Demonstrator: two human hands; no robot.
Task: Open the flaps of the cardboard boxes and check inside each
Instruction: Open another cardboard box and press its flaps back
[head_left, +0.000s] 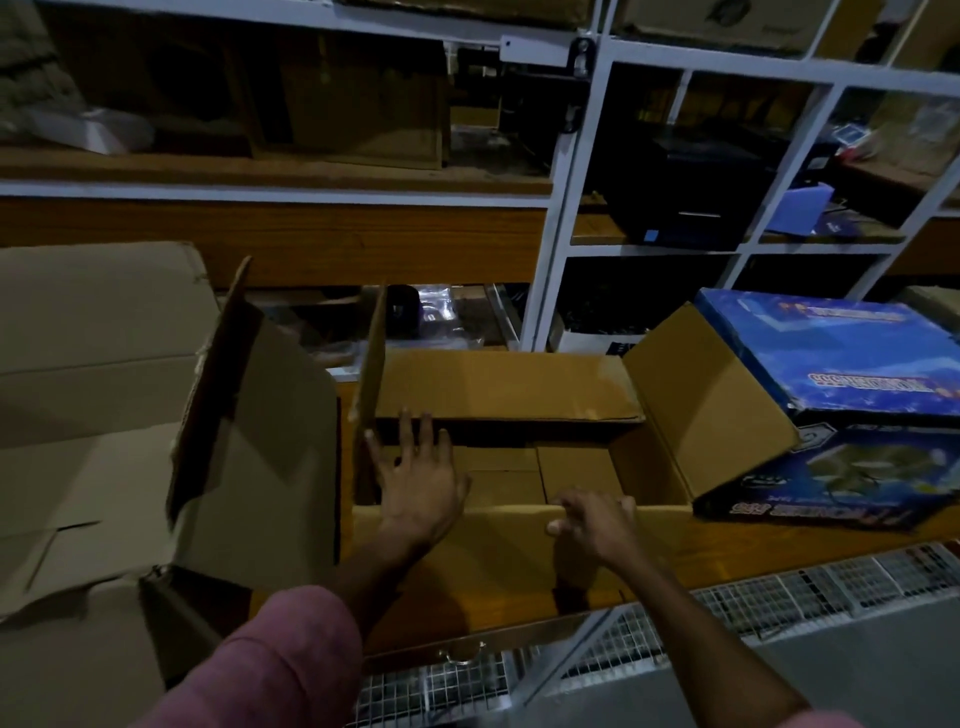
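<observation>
Cardboard box (498, 551) sits open (flaps splayed), smaller cartons (571, 467) inside.

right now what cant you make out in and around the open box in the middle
Head view only:
- small cartons inside the open box: contents sealed, far ones shadowed by the back flap.
- left hand: covers the left cartons.
- blue box: print blurred, cut by the right edge.
- shelf items: too dark.

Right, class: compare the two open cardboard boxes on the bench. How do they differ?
The left cardboard box is paler and greyish with torn, creased flaps; the middle cardboard box is browner with crisp flaps. The left hand reaches into the middle one, which holds smaller cartons; nothing touches the left one. Both are open.
</observation>
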